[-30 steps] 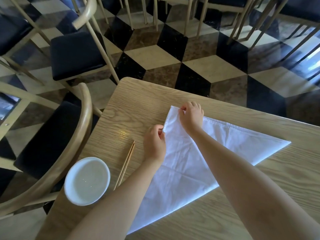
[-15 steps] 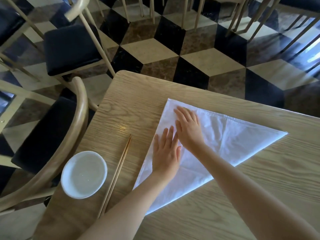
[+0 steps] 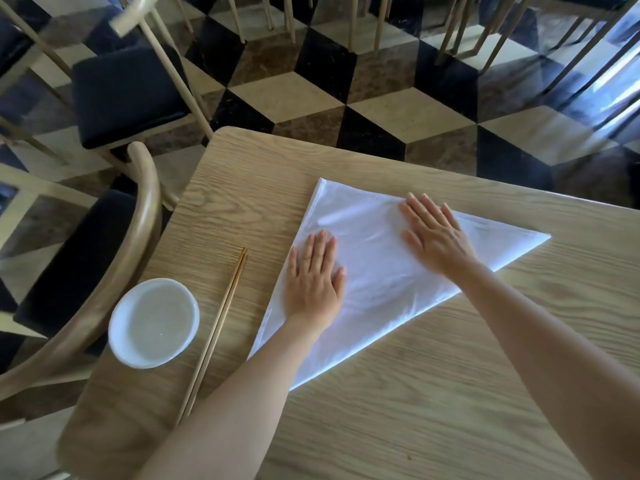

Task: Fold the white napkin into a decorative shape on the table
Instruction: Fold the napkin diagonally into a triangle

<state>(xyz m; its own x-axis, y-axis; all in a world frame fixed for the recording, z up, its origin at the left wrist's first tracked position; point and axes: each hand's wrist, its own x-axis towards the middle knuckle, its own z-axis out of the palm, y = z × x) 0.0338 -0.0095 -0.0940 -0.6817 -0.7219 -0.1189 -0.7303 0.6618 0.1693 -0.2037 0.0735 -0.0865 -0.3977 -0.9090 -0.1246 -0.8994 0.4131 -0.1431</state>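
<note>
Napkin (image 3: pixel 374 271) triangle, left hand (image 3: pixel 313 277), right hand (image 3: pixel 434 237) flat — seemingly pressing

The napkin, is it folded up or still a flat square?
Folded. The white napkin lies flat on the table as a triangle, with the left hand and right hand pressed open on it.

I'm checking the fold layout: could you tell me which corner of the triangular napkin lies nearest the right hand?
The pointed corner at the right, toward which the right hand has spread. The top corner is farther, and the near corner is hidden under the left forearm.
</note>
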